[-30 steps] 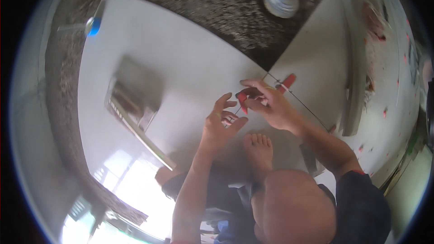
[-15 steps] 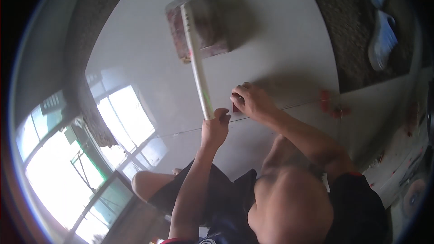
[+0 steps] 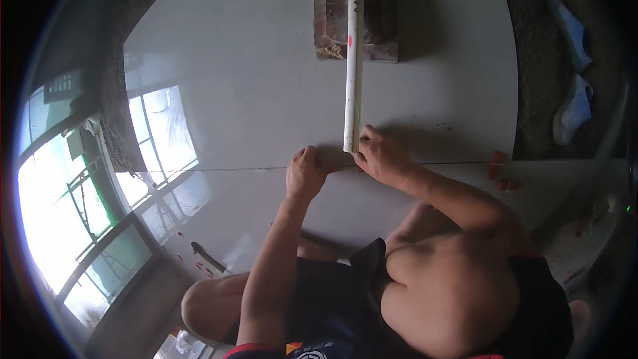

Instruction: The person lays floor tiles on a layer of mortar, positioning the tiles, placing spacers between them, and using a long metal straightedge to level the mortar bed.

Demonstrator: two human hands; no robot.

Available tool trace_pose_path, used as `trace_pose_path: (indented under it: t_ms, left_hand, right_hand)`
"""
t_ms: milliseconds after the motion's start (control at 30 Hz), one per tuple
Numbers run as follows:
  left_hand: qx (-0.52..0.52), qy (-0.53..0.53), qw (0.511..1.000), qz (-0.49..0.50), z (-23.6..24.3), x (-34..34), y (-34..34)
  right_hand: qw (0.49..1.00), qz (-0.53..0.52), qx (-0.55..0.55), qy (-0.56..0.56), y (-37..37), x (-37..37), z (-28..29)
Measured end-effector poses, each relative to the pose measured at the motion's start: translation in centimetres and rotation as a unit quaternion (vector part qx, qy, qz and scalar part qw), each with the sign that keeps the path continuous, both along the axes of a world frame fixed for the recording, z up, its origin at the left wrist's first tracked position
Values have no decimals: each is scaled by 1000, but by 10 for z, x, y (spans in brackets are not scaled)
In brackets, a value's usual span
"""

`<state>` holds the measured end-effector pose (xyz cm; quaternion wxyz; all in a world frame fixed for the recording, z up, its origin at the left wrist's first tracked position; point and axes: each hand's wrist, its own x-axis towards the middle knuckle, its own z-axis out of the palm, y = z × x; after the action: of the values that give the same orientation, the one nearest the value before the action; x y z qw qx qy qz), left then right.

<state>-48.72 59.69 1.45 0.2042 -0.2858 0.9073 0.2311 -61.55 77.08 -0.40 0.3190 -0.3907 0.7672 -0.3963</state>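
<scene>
One white bar (image 3: 354, 60) lay in the upper middle of the head view, its upper part over a brown block (image 3: 377, 16), its lower end close to the centre of the frame. That end was just beside the fingertips of my right hand (image 3: 382, 156), the nearer one, on their left; I could not tell whether they touched. My right thumb and fingers were drawn close together, and anything between them was hidden. My left hand (image 3: 306, 171) was left of centre, over the seam (image 3: 259, 168), its fingers curled downward, and I could not tell whether it held anything. The bar's long axis ran almost straight up and down the frame, its far end pointing to the top edge, roughly square to the seam, which crossed from left to right
</scene>
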Motion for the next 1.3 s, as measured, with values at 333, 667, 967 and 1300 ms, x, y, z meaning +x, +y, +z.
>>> trace_pose_path:
  t_ms: [333,667,967,1300]
  left_hand:
    - [-141,188,971,-37,-32,6,0]
    - [-119,223,967,7,-47,15,-4]
    - [-181,266,945,-56,-45,-3,-2]
    - [-257,334,905,-63,-50,14,-20]
  right_hand:
    - [871,277,243,325,-5,-19,25]
    - [829,372,276,313,-18,-7,13]
    - [875,409,178,190,16,-7,-24]
    - [971,99,176,128,13,-3,41]
